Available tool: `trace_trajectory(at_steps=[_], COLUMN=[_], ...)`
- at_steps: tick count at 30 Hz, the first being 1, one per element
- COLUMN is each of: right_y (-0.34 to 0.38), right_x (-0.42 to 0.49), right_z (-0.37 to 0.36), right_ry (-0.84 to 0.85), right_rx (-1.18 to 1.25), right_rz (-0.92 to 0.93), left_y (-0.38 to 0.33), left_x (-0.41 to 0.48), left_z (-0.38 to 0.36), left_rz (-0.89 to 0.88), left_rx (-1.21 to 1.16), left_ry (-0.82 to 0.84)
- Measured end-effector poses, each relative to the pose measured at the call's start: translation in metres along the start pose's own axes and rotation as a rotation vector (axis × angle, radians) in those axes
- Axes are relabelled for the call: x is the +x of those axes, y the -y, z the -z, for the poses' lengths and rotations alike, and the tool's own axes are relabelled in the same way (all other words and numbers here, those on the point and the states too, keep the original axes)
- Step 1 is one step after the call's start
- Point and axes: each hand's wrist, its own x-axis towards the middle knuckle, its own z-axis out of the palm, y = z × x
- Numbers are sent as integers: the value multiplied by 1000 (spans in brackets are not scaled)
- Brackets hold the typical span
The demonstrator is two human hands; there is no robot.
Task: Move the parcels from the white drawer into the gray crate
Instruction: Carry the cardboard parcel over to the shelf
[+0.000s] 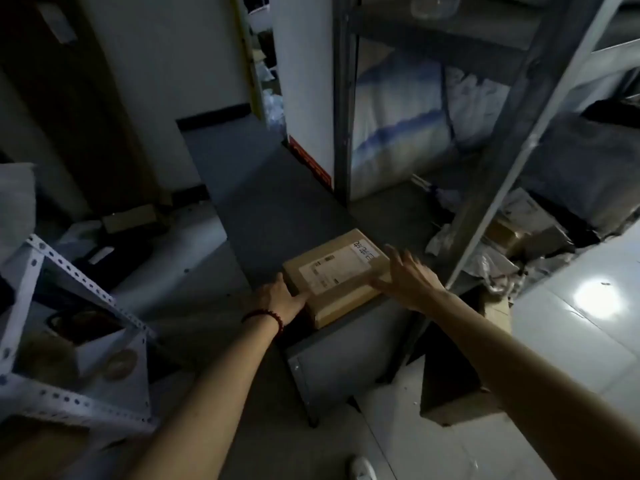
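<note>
**Now both hands are closing on one cardboard parcel**

Plainly, the parcel is lying flat on a long gray surface, near its front end, straight ahead of the person; its long axis is slanting away and to the right, so the two hands are bracketing it across the short way. The left hand, with a dark bead bracelet at the wrist, is touching the near-left corner; whether its fingers are hooking under the edge is hidden, so I cannot tell its grip. The right hand is spreading its fingers wide at the right edge, palm hovering at or just on the cardboard, pinching nothing. The left hand is looking the better seated; the lift is probably waiting on the right one getting hold of the far side.

Neither the white drawer nor the gray crate is showing itself clearly in this dim room; the gray surface could be either, or neither.

A white shipping label is covering much of the lid, its print too blurred to read; a smaller white slip at the far corner is carrying dark handwritten marks, also illegible.
</note>
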Motion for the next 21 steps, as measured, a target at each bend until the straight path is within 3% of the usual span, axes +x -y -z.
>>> trace_trajectory(at_steps=[6, 12, 17, 21], right_y=[-8, -17, -4, 2], right_x=[47, 67, 67, 43], right_z=[-5, -18, -12, -1], right_ry=[174, 257, 180, -19], right_rx=[249, 369, 484, 652], right_rz=[-112, -138, -88, -72], left_y=[-13, -14, -12, -10], left_x=[12, 22, 36, 42], left_z=[-21, -33, -24, 6], left_rz=[200, 188, 65, -88], left_rx=[-359, -517, -771, -762], left_ry=[45, 35, -77, -48])
